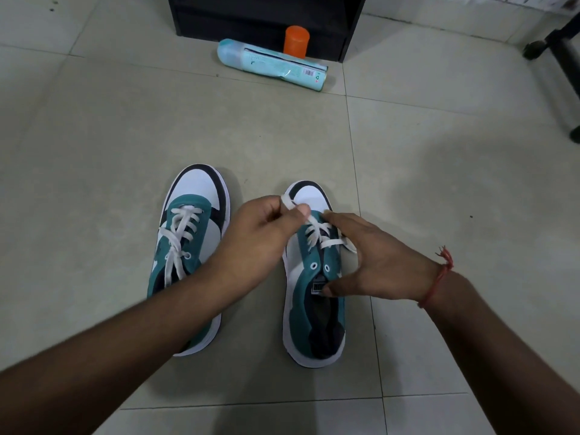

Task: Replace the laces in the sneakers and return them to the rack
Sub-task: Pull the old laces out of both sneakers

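1. Two teal-and-white sneakers sit side by side on the tiled floor [94, 152]; the left sneaker [188, 246] looks laced, while the right sneaker [314, 302] has its top eyelets empty.
2. The left hand [266, 227] pinches the white lace [287, 202] above the toe; the right hand [373, 262] spreads loosely over the shoe's side, thumb at the tongue, grasping nothing that I can make out.
3. Risk — a hard tug could drag the lace unevenly through the eyelets, or slide the shoe.
4. Ahead, a fallen spray can [270, 65] and orange cap [296, 40] lie before the black rack [266, 14] — they crowd the return path.
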